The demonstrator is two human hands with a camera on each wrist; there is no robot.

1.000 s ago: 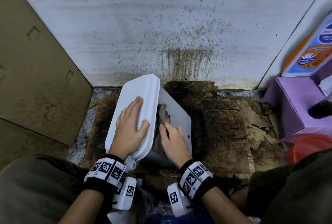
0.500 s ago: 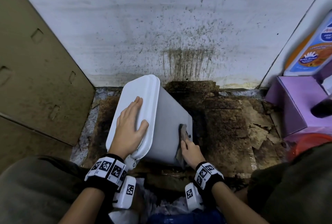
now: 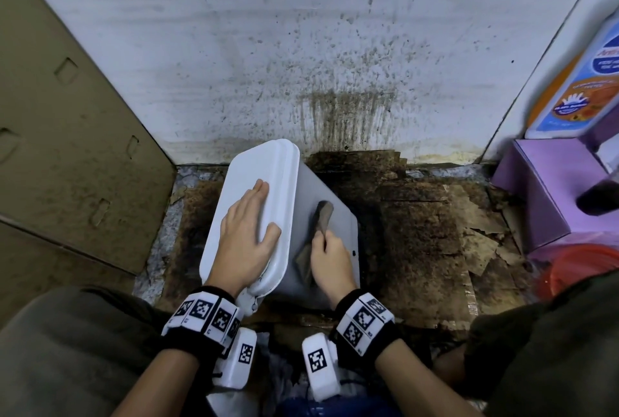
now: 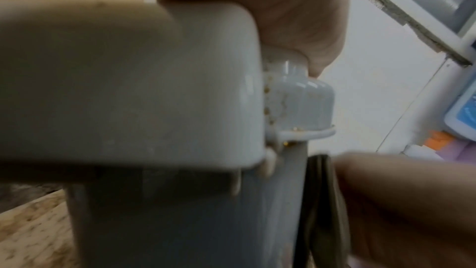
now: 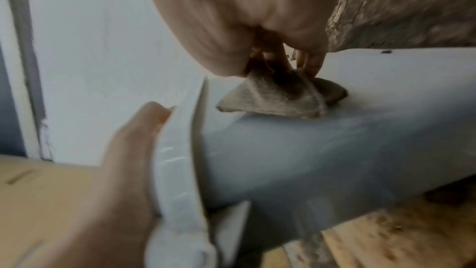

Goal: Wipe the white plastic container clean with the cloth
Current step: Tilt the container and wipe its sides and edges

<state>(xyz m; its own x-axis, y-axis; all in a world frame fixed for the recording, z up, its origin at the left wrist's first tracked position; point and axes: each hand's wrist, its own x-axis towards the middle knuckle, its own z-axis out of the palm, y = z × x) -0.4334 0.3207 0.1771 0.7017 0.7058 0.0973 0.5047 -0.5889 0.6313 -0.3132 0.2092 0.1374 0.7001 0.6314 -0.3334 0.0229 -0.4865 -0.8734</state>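
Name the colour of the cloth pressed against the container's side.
Dull brownish grey cloth, darker at its middle; right wrist view shows it best.

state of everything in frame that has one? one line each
white plastic container: lying on its side on the stained cardboard, lid on
lid: closed, left hand flat on it
cloth: crumpled, dirty brown, pressed on the container's upward side wall
left hand: fingers straight, resting on the lid, thumb over its edge
right hand: grips the cloth
cardboard floor: stained dark, torn and peeling
back wall: spattered, drip marks

Black wristbands [image 3: 201, 316] carry white square-coded tags — bare forearms, olive trousers [image 3: 67, 349]
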